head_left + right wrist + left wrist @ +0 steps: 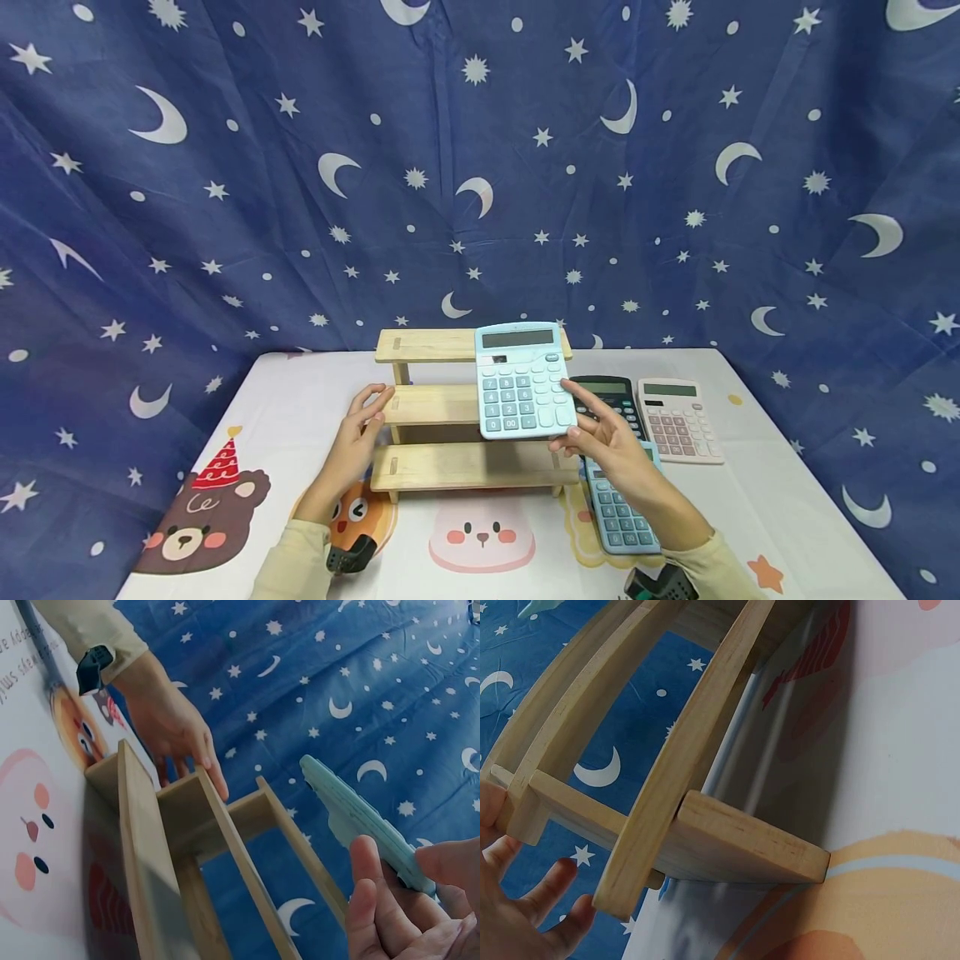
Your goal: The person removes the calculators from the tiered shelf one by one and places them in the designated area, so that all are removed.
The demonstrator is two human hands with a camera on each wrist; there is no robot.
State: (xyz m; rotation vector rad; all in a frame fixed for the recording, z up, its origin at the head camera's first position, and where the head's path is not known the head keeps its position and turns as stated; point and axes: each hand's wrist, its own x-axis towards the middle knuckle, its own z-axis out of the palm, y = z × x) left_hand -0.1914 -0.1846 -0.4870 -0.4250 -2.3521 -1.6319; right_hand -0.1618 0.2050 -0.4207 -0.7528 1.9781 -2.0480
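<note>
A light blue calculator (pixel 521 379) is held up in front of the right part of a three-tier wooden shelf (pixel 438 467), its keys facing the head camera. My right hand (pixel 611 446) pinches it by the lower right edge, thumb on one face and fingers behind, as the right wrist view shows. The calculator (pixel 367 817) appears nearly edge-on there, tilted and apart from the tiers. At the shelf's left end, my left hand (pixel 360 442) touches the middle tier with relaxed, spread fingers (pixel 551 889).
Right of the shelf lie a black calculator (pixel 603 385), a pink and white calculator (pixel 681 421) and another blue calculator (pixel 618 521), partly hidden by my right hand. The white tablecloth (pixel 750 500) bears cartoon prints. A blue moon-and-star curtain (pixel 525 183) hangs behind the table.
</note>
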